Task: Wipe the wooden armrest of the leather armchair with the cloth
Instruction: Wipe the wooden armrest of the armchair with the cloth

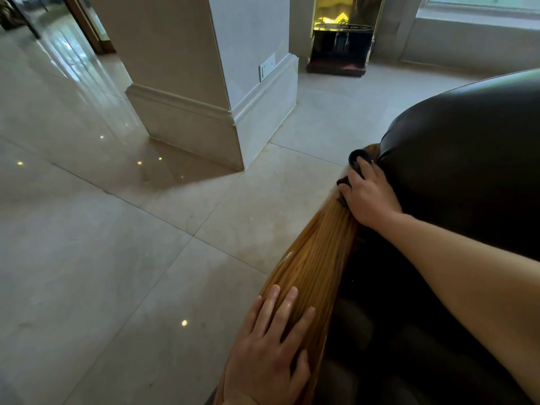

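The wooden armrest (315, 258) runs from the bottom centre up to the dark leather back of the armchair (467, 147). Its grain is orange-brown and glossy. My right hand (369, 194) presses a dark cloth (358, 160) onto the far end of the armrest, where the wood meets the leather; most of the cloth is hidden under my palm. My left hand (271, 349) lies flat on the near end of the armrest, fingers spread, holding nothing.
Polished pale marble floor (117, 244) spreads to the left. A square pillar (204, 97) with a skirting stands ahead. A gold-and-black stand (342, 39) is by the far wall, under a window sill.
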`<control>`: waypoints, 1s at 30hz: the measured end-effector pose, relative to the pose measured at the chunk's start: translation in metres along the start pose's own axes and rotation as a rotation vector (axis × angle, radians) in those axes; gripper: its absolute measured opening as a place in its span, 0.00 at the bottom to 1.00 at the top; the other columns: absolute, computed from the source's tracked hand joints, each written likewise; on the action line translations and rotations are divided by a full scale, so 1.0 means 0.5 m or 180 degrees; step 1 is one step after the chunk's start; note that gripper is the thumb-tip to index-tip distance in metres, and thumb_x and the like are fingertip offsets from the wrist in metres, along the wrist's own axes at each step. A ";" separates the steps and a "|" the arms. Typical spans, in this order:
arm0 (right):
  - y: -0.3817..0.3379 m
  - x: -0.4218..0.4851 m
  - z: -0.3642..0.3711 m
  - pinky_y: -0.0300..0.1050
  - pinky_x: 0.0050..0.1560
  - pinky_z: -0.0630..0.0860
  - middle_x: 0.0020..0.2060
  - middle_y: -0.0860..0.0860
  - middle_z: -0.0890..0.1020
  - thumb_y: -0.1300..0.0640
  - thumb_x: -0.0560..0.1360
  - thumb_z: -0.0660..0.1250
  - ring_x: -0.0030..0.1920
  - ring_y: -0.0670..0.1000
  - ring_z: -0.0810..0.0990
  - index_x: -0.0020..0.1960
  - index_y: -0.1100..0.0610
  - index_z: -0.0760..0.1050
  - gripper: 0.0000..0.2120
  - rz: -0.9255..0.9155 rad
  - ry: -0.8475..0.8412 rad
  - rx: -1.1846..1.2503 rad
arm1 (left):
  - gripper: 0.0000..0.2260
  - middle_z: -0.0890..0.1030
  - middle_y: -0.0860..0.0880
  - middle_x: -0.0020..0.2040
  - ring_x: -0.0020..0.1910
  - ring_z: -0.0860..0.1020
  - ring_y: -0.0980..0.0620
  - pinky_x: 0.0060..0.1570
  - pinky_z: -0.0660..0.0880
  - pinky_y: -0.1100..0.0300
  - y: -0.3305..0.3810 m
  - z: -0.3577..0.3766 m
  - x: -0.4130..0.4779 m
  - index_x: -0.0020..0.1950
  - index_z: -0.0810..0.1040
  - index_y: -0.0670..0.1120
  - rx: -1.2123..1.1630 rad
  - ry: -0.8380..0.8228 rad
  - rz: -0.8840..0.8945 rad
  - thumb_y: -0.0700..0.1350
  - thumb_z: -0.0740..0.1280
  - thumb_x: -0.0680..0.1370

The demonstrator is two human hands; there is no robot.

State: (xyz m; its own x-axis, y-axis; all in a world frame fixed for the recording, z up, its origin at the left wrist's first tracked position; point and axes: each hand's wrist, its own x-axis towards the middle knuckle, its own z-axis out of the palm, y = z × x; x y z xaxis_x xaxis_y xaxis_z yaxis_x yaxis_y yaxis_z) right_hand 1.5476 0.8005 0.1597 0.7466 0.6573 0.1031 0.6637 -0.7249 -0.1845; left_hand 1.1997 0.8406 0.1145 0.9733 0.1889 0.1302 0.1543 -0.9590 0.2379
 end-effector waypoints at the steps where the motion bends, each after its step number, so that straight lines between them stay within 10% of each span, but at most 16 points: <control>1: -0.007 -0.018 0.001 0.54 0.75 0.49 0.76 0.61 0.60 0.48 0.82 0.55 0.76 0.60 0.52 0.73 0.62 0.65 0.25 -0.0054 0.0117 0.0042 | 0.32 0.64 0.48 0.79 0.78 0.58 0.43 0.70 0.62 0.42 0.001 -0.002 0.000 0.77 0.66 0.56 -0.0001 0.0001 -0.0006 0.56 0.66 0.72; 5: -0.069 -0.127 0.006 0.45 0.76 0.41 0.76 0.60 0.62 0.47 0.81 0.58 0.77 0.60 0.53 0.73 0.60 0.68 0.25 -0.0335 0.0166 0.0194 | 0.30 0.64 0.47 0.78 0.78 0.59 0.42 0.70 0.63 0.42 0.003 -0.002 -0.003 0.76 0.67 0.55 -0.0049 0.0033 -0.0011 0.55 0.66 0.73; 10: -0.074 -0.184 0.011 0.55 0.75 0.60 0.74 0.56 0.68 0.43 0.81 0.57 0.76 0.57 0.61 0.70 0.57 0.72 0.25 -0.1534 -0.0020 0.0243 | 0.31 0.64 0.47 0.78 0.78 0.59 0.42 0.69 0.63 0.41 0.004 -0.002 0.001 0.76 0.67 0.55 -0.0074 0.0084 0.0028 0.54 0.66 0.72; 16: -0.073 -0.014 -0.005 0.51 0.64 0.66 0.60 0.53 0.78 0.46 0.77 0.62 0.61 0.58 0.72 0.54 0.53 0.82 0.15 -0.0380 -0.0141 0.0076 | 0.28 0.63 0.48 0.79 0.78 0.59 0.43 0.71 0.61 0.42 0.008 -0.010 -0.001 0.76 0.66 0.56 -0.0110 0.0085 -0.0046 0.55 0.63 0.75; 21: -0.192 -0.099 0.005 0.49 0.49 0.75 0.49 0.48 0.82 0.47 0.76 0.58 0.50 0.53 0.77 0.51 0.49 0.82 0.15 -0.1179 -0.0498 0.0058 | 0.27 0.62 0.48 0.79 0.79 0.57 0.43 0.71 0.61 0.43 0.006 -0.008 -0.004 0.76 0.66 0.56 -0.0121 0.0117 -0.0015 0.54 0.62 0.76; 26: -0.164 -0.216 0.013 0.51 0.67 0.67 0.61 0.47 0.78 0.45 0.80 0.60 0.62 0.52 0.74 0.63 0.51 0.78 0.17 -0.2124 -0.0322 0.0651 | 0.28 0.61 0.47 0.80 0.79 0.56 0.43 0.70 0.65 0.41 0.003 0.003 0.000 0.76 0.67 0.54 -0.0157 0.0135 -0.0004 0.52 0.63 0.75; 30: -0.100 -0.105 0.007 0.56 0.69 0.66 0.63 0.57 0.78 0.49 0.78 0.66 0.62 0.64 0.75 0.64 0.59 0.78 0.19 -0.1135 0.0068 0.0481 | 0.28 0.62 0.48 0.80 0.79 0.56 0.43 0.71 0.64 0.41 0.001 0.008 -0.003 0.76 0.66 0.56 -0.0153 0.0164 -0.0005 0.52 0.64 0.75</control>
State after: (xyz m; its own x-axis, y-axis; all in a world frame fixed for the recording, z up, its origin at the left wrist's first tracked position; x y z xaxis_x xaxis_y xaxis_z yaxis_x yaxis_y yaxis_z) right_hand 1.4751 0.8028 0.1599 0.4719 0.8571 0.2068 0.8687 -0.4119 -0.2753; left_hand 1.1990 0.8388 0.1108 0.9628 0.2024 0.1789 0.1464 -0.9476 0.2838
